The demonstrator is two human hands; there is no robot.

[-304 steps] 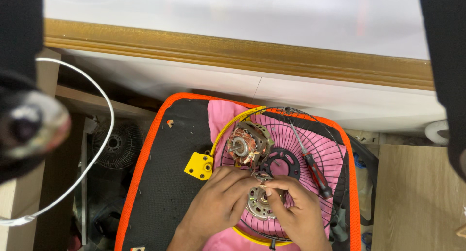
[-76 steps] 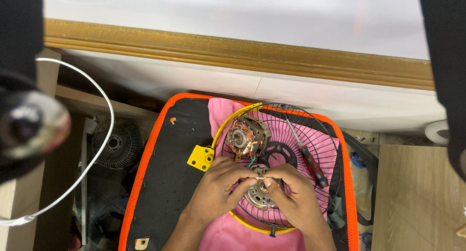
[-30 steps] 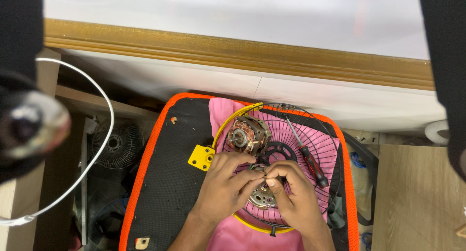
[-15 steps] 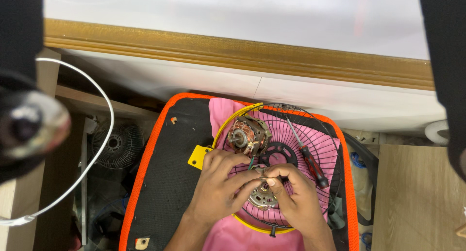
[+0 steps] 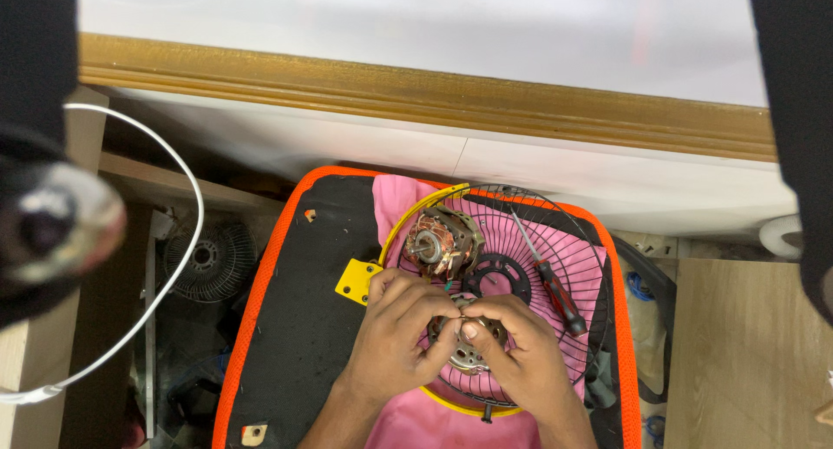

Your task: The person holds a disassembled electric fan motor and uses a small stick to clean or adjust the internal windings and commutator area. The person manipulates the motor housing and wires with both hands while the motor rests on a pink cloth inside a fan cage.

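Compared with the frame ten seconds back, the yellow bracket (image 5: 358, 281) sits a little further up and left of the left hand (image 5: 401, 332), and both hands have closed in tighter around the round metal motor cover (image 5: 468, 349). Over the last half second almost nothing has shifted.

The left hand's fingers are curled over the cover's upper left edge, pinching it. The right hand (image 5: 521, 353) mirrors that, thumb and forefinger bent onto the cover's top right rim. The cover lies low in the wire fan guard (image 5: 555, 241), over the pink cloth (image 5: 395, 197).

Counted: two hands, one motor cover in hand, one copper-wound motor core (image 5: 441, 242) just above the hands, one black hub ring (image 5: 496, 278), one red-handled screwdriver (image 5: 555, 288) lying across the guard, one yellow bracket, one black mat with orange edging (image 5: 304, 310), and a second, dark fan grille (image 5: 208, 260) well off to the left
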